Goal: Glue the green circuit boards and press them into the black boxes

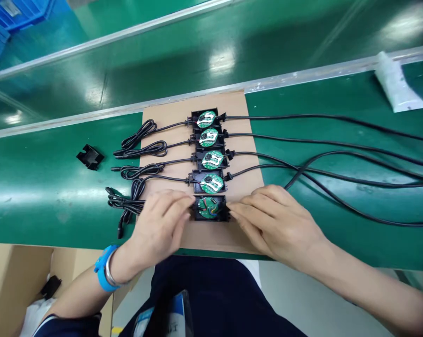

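Note:
The nearest black plastic housing (220, 218) lies open, with a round green circuit board (208, 207) and coloured wires in it. At its left end, my left hand (164, 220) is closed, its thumb and fingers pinching where a coiled black cable (125, 203) runs in behind it. My right hand (270, 217) pinches at the opposite end, where another black cable (291, 181) passes out from under it. The fingers hide both cable ends. Beyond stand several similar open housings in a row, each with a board (211, 183) bearing a white patch and a cable at either end.
Brown cardboard (228, 238) lies beneath the housings on the green table (56, 201). A loose black plastic part (90, 157) sits at the left. Long cables stretch rightward. A white tube (398, 84) rests at the back right, and blue bins (25, 14) stand far left.

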`<state>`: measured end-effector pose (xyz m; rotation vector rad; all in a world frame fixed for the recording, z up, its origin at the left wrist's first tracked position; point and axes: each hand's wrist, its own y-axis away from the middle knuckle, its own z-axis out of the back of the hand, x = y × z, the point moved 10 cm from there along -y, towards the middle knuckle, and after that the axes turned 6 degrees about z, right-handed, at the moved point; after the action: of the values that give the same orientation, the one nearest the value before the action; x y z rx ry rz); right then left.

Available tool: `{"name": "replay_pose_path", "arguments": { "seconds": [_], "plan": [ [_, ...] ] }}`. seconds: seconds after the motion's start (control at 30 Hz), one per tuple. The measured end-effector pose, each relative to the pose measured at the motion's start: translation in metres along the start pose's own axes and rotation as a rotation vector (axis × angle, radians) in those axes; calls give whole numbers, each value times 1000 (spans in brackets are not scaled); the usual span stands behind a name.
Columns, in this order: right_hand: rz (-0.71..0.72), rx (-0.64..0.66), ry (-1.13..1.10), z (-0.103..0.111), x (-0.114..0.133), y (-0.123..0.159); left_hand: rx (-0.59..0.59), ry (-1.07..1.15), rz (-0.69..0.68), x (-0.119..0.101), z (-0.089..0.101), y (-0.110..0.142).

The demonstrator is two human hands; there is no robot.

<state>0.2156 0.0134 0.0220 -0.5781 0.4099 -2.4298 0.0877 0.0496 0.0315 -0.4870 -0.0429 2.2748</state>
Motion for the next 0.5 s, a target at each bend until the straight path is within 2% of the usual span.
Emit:
{"name": "replay_pose_path", "arguments": {
  "seconds": [0.07,0.23,0.4,0.5],
  "plan": [
    [10,25,30,-5,14,-8,-12,-63,58,15,4,-1],
    [41,126,220,-31,30,-22,109,-176,16,18,-21,-7],
    [20,201,229,-33,31,-27,119,-179,21,15,-29,-8],
    [-10,173,233,-33,42,-30,103,-186,14,15,-27,-7]
  ]
}}
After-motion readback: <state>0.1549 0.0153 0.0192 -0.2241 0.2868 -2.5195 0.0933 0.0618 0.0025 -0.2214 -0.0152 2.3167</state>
